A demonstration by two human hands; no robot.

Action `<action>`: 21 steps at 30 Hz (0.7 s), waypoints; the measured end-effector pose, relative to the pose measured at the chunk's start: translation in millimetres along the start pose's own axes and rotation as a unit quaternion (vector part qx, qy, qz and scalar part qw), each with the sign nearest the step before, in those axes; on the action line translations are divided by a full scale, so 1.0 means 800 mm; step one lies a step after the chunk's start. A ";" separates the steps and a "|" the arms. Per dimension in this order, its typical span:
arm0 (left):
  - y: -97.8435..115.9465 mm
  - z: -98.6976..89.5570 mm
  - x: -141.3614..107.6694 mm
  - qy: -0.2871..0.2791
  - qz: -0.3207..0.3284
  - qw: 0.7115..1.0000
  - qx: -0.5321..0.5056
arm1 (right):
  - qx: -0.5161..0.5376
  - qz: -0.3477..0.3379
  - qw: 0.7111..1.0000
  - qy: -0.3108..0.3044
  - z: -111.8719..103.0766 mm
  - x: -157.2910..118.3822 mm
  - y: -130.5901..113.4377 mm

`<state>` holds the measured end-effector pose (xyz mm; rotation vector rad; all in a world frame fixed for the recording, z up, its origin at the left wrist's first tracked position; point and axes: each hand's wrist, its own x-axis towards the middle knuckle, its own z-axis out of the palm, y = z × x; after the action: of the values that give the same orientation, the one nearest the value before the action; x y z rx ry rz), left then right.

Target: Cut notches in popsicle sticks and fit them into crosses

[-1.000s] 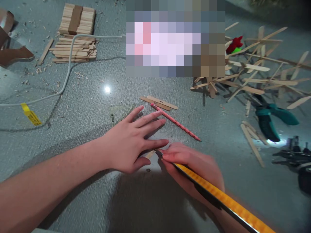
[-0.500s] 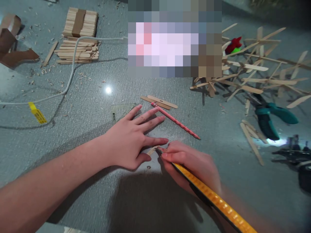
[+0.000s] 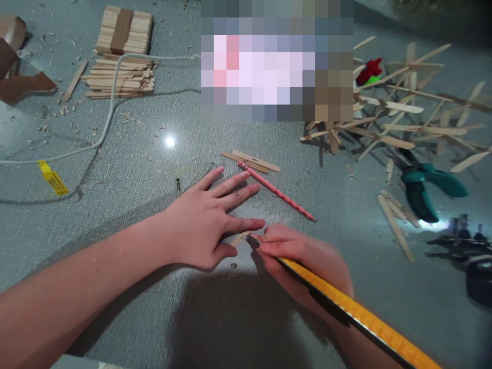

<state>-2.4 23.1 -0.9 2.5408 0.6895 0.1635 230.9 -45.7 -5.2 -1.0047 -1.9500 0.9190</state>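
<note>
My left hand [image 3: 207,220] lies flat on the grey table with its fingers spread, its thumb and forefinger on either side of a small wooden stick [image 3: 241,239] with dark marks. In my right hand [image 3: 307,256] is a long yellow-handled tool [image 3: 353,307], slanting down to the lower right. Its dark, thin tip touches or nearly touches the stick's right end. A red pencil [image 3: 280,193] lies just beyond the fingers of my left hand, beside two loose wooden sticks [image 3: 255,160]. Part of the small stick is hidden under my left hand.
Bundled sticks [image 3: 125,31] and a loose pile [image 3: 119,77] lie at the upper left, crossed by a white cable [image 3: 111,107] with a yellow tag [image 3: 53,178]. Joined sticks [image 3: 403,128], teal-handled pliers [image 3: 421,195] and a black object [image 3: 478,279] are at the right. A pixelated block hides the top middle.
The yellow tool has shifted slightly right and its handle lies at a changed angle. My right hand has moved slightly right. My left hand stays flat in nearly the same place.
</note>
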 end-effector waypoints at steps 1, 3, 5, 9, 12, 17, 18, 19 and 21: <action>0.000 0.000 0.000 -0.002 0.000 1.000 -0.001 | 0.000 0.002 1.000 -0.002 0.000 0.000 0.000; 0.000 -0.001 0.000 -0.004 0.000 1.000 -0.001 | -0.009 0.001 1.000 -0.010 0.000 -0.001 0.001; -0.001 -0.002 0.000 -0.005 0.000 1.000 0.000 | -0.014 0.002 1.000 -0.008 0.000 -0.001 0.001; 0.000 -0.002 0.000 -0.005 0.002 1.000 0.000 | -0.012 -0.006 1.000 -0.001 0.002 0.000 0.001; 0.000 -0.001 0.001 -0.001 0.000 1.000 0.004 | -0.019 -0.011 1.000 -0.006 0.003 0.001 0.001; 0.000 0.003 0.001 0.012 0.005 1.000 0.009 | -0.023 -0.010 0.999 -0.025 0.002 -0.003 0.002; -0.001 0.003 0.001 0.014 0.007 1.000 0.010 | -0.015 -0.010 0.999 -0.028 0.002 -0.004 0.003; -0.001 0.004 0.001 0.017 0.008 1.000 0.011 | -0.008 -0.013 0.999 -0.028 0.002 -0.005 0.005; -0.001 0.005 0.001 0.020 0.009 1.000 0.014 | 0.000 -0.021 0.999 -0.024 0.003 -0.007 0.007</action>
<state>-1.3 22.7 -4.7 2.5777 0.6880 0.2133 233.1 -48.8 -12.8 -0.9456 -2.0035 0.9258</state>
